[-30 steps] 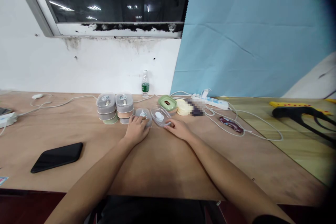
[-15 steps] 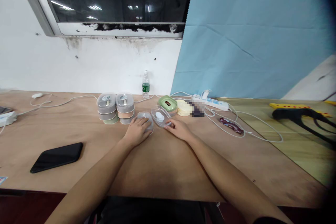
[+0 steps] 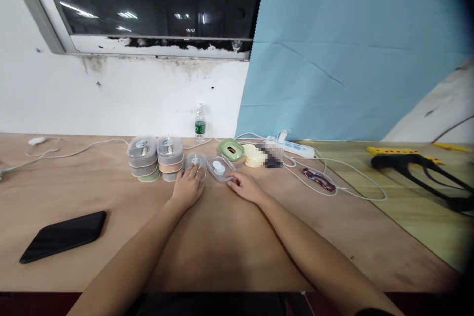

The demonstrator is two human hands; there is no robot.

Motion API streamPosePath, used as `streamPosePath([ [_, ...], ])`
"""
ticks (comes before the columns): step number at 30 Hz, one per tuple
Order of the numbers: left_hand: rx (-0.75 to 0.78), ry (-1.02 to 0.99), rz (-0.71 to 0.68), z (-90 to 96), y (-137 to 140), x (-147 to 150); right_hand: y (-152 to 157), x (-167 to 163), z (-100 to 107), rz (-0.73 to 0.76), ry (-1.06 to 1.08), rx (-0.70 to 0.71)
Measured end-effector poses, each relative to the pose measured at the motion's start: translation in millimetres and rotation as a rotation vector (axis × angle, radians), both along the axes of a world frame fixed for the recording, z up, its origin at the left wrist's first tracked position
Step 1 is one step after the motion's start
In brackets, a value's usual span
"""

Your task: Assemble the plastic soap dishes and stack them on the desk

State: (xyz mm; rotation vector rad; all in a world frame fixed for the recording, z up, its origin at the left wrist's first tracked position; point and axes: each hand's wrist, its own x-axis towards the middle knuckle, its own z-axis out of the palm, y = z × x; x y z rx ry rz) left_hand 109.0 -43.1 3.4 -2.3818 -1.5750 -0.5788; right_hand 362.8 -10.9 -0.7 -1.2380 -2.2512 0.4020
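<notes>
My left hand (image 3: pixel 188 188) lies with fingers stretched over a small box with a clear lid (image 3: pixel 196 159), just right of two stacks. My right hand (image 3: pixel 246 187) has its fingertips at the near right corner of a clear plastic lid (image 3: pixel 218 167) with a pale round piece in it. Its thumb and fingers appear closed on that rim. Behind this lid sits a green lid with a slot (image 3: pixel 231 150). The left stack (image 3: pixel 142 158) and the right stack (image 3: pixel 170 158) hold grey, green and peach boxes under clear lids.
A black phone (image 3: pixel 64 236) lies at the left front. A water bottle (image 3: pixel 200 123) stands by the wall. Cream round pieces (image 3: pixel 254 156) sit beside a blurred patch. A white power strip (image 3: pixel 292 146), cables and a maroon item (image 3: pixel 318 179) lie to the right.
The view has turned slightly right and up. My left hand has drawn back a little on the small box, showing more of its lid. My right hand stays at the clear lid's edge.
</notes>
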Motion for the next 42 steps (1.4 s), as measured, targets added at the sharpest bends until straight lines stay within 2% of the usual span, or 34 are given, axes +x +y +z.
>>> streamPosePath([
  [5, -0.027, 0.033, 0.053, -0.7, -1.8, 7.2, -2.2, -5.5, 1.2, 0.04, 0.036, 0.019],
  [11, -0.022, 0.094, 0.107, 1.0, -4.3, 9.5, 1.4, -7.6, -2.7, -0.021, 0.096, 0.049],
  [18, -0.022, 0.092, 0.108, 3.0, -5.1, 7.8, 21.1, 8.5, -11.1, -0.25, 0.165, 0.128],
  [27, -0.032, 0.055, 0.133, 4.6, -7.8, 6.5, 40.0, 25.8, -16.2, -0.471, 0.187, 0.216],
  [32, -0.039, 0.046, 0.171, 4.5, -9.6, 4.3, 46.6, 45.7, -14.5, -0.649, 0.129, 0.18],
  [37, -0.024, 0.041, 0.213, 3.5, -9.8, 0.9, 50.7, 60.7, -15.6, -0.694, 0.07, 0.122],
  [42, -0.009, 0.033, 0.249, 4.0, -9.2, -3.5, 51.2, 60.7, -17.5, -0.691, 0.113, 0.154],
])
